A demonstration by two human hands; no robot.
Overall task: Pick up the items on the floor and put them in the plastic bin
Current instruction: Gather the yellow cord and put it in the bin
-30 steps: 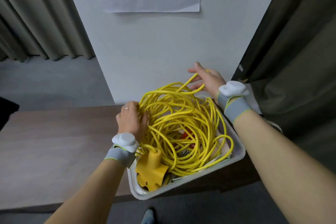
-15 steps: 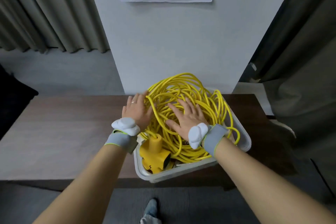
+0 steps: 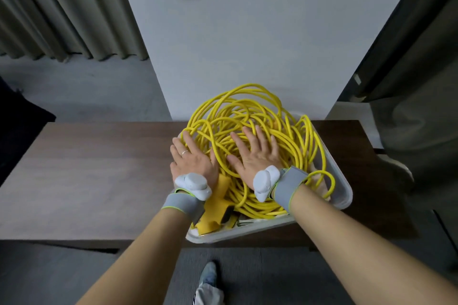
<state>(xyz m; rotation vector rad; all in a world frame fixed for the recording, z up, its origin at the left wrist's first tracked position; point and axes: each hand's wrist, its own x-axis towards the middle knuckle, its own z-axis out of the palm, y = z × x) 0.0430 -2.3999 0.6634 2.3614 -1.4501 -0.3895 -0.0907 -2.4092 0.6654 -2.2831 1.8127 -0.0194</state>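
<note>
Grey curtains and a pale wall panel stood behind a brown table [image 3: 86,168], with a white bin [image 3: 343,195] at its right end. Heaped in the bin lay a yellow cable [image 3: 247,111], its loops rising above the rim at the far side, one loop hanging over the near right edge. Both hands rested flat on the heap, fingers spread, gripping nothing: the left hand [image 3: 192,161] at the heap's left edge, the right hand [image 3: 257,156] on its middle.

The loose high loops lay beyond the fingertips, toward the wall, so pressing them down would likely mean reaching forward; the right hand was nearer to them. The stray loop sat just right of the right wrist.

A yellow plug [image 3: 215,208] showed under the left wrist, partly covered. Whatever else lay beneath the cable was too hidden to name. Only a shoe [image 3: 208,280] showed on the floor below; no items left to collect could be seen.
</note>
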